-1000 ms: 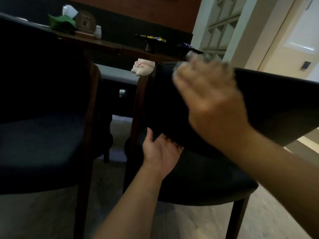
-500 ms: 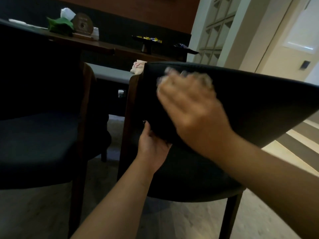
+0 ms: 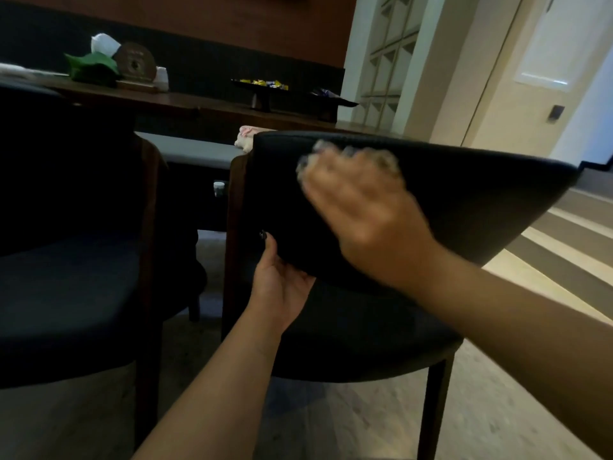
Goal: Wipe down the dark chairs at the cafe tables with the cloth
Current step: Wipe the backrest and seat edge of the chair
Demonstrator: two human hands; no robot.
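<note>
Chair backrest [image 3: 464,194] upright, long axis left-right

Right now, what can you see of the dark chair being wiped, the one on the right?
The right-hand chair has a curved black backrest that looks like leather, with a stitched top edge, a dark padded seat and dark brown wooden legs. It stands on the pale floor beside another dark chair, facing the wooden table. The right hand, blurred, presses on the outer back, a sliver of cloth at its fingertips. The left hand holds the backrest's lower edge.
</note>
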